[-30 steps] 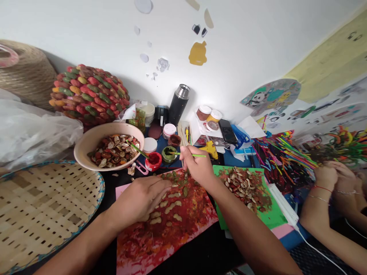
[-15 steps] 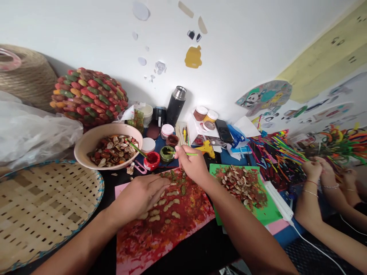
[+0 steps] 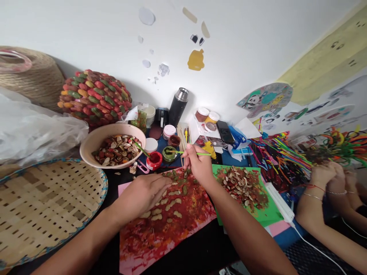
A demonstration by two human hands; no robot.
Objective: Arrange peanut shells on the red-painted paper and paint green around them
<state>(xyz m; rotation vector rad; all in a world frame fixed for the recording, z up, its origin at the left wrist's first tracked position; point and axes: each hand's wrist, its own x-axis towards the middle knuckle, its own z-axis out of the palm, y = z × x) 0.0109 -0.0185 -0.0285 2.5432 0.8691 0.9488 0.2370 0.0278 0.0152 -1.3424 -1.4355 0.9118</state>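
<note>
My right hand (image 3: 197, 164) pinches a thin green paintbrush (image 3: 206, 154), held nearly level. Its bristle end is at the mouth of a jar of green paint (image 3: 169, 157). Fingers stretched out, my left hand (image 3: 149, 191) lies low over the left side of a pink sheet (image 3: 137, 248) smeared with red and orange paint. Peanuts in their shells (image 3: 173, 204) are spread beside it, mostly plain, with a few painted green near the top edge. The underside of my left hand is hidden.
A bowl (image 3: 86, 147) of shell pieces and a woven tray (image 3: 57, 206) are at left. Open red paint (image 3: 154, 160) holds another brush. A black flask (image 3: 177, 105) stands behind. Right are a green sheet (image 3: 266, 214) with shells, a power strip (image 3: 278, 202) and another person's hands (image 3: 323, 175).
The brush has swung from pointing away to lying nearly level, its tip now at the green paint. My left hand stays in place; the view has shifted slightly.
</note>
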